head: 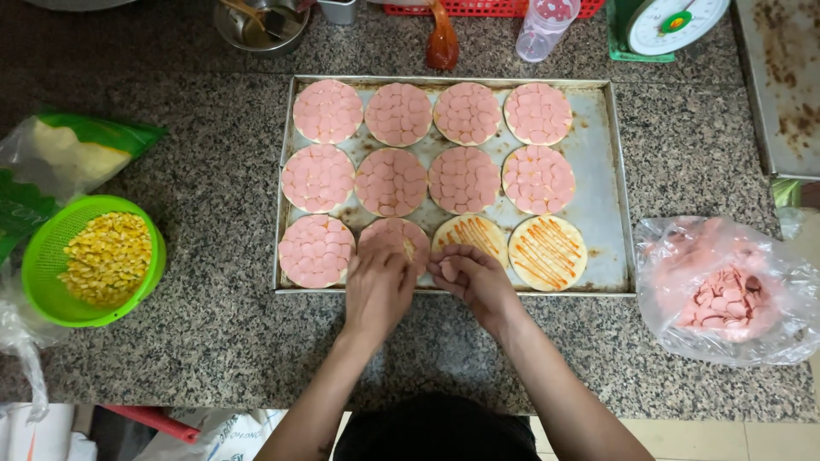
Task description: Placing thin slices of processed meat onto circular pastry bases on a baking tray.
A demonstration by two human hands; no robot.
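Both hands were at the lower middle of the frame, over the front edge of a metal tray [602, 183] that lay on a speckled stone counter [213, 196]. The left hand [378, 286] rested palm down, fingers together, on the second round base [395, 235] of the bottom row; this base was nearly covered with pink sausage slices and lay just above and partly under the fingers. The right hand [472, 275] was just beside it, fingers curled in; it seemed to pinch a pink slice [448, 271] between the fingertips, but I could not tell surely. Right above this hand was the third base [471, 233], with only orange sauce stripes on it. To its right lay the fourth base [547, 253], also with sauce only.

The other nine bases on the tray, in the two upper rows and at the lower left, were fully covered with slices.

At the right of the frame, well apart from the right hand, a clear plastic bag [726, 286] held more slices. At the left, a green strainer [90, 260] held yellow corn, with a bag of grated cheese [73, 154] above it. At the top edge stood a steel bowl [256, 26] and a kitchen scale [670, 26].
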